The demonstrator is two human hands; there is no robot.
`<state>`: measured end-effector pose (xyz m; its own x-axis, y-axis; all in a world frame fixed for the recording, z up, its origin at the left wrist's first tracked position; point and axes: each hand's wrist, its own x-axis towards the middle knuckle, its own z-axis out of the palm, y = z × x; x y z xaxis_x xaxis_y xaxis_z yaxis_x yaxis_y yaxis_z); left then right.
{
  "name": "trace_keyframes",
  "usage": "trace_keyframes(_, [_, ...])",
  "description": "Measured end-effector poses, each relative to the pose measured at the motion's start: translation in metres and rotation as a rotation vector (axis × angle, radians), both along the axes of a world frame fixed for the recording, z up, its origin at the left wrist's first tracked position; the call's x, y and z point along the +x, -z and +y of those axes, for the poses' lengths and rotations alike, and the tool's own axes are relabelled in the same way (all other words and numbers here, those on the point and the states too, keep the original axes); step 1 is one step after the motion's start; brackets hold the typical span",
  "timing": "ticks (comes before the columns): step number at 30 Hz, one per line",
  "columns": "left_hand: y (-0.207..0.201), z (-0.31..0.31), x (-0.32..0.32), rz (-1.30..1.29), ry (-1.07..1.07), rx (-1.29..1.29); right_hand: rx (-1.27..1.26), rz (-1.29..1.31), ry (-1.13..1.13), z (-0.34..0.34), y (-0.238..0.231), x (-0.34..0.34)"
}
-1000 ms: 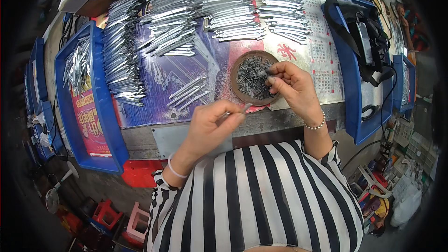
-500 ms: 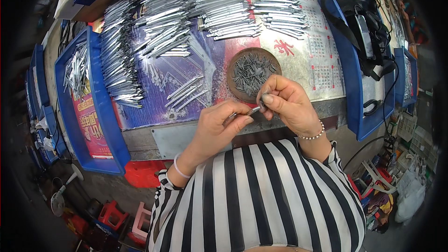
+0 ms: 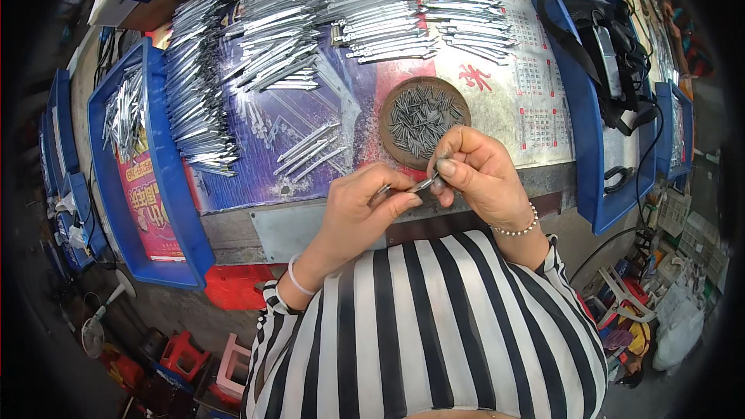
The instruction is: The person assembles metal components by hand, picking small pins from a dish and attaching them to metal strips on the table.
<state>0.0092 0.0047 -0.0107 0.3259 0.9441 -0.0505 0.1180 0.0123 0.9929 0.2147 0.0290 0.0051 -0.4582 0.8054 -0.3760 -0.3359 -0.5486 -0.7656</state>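
Observation:
My left hand [image 3: 358,206] is closed, pinching a slim shiny metal strip [image 3: 423,185] between thumb and fingers. At the strip's other end my right hand [image 3: 483,178] is closed too, its thumb and forefinger pressed together. Whether a separate small part sits in the right fingertips cannot be made out. Just beyond the right fingers stands a round brown bowl [image 3: 386,138] holding many small grey metal pins [image 3: 423,118]. A few loose metal strips [image 3: 309,151] lie on the table ahead of my left hand.
Dense rows of silver metal strips [image 3: 200,81] cover the far table. At left, a blue tray [image 3: 186,225] holds more strips. Another blue tray [image 3: 587,186] at right contains a black strap [image 3: 560,35] and devices. Red and pink stools [image 3: 185,355] stand on the floor.
Both hands stay nearly in place. The fingertips have shifted slightly, and a little more of the metal strip shows between them. The view has moved a touch.

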Motion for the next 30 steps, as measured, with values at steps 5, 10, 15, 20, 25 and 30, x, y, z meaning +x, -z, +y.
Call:
trace_keyframes(5, [0.002, -0.001, -0.001, 0.011, -0.004, 0.022, 0.039, -0.011, -0.043, 0.001, 0.001, -0.001])
trace_keyframes(10, [0.001, -0.002, -0.001, 0.075, -0.005, 0.080, 0.143, -0.171, -0.029, -0.004, -0.004, -0.006])
trace_keyframes(15, [0.005, -0.007, 0.002, 0.102, -0.060, 0.150, 0.410, -0.496, -0.128, -0.011, -0.009, -0.012])
trace_keyframes(20, [0.002, -0.008, -0.003, 0.087, -0.049, 0.123, 0.199, -0.230, 0.018, -0.014, -0.002, -0.013])
trace_keyframes(25, [0.001, -0.010, -0.005, 0.138, -0.010, 0.138, 0.284, -0.329, -0.125, -0.009, -0.002, -0.014])
trace_keyframes(30, [-0.002, -0.002, -0.033, 0.227, -0.080, 0.051, 0.300, -0.272, -0.161, -0.008, 0.006, -0.012])
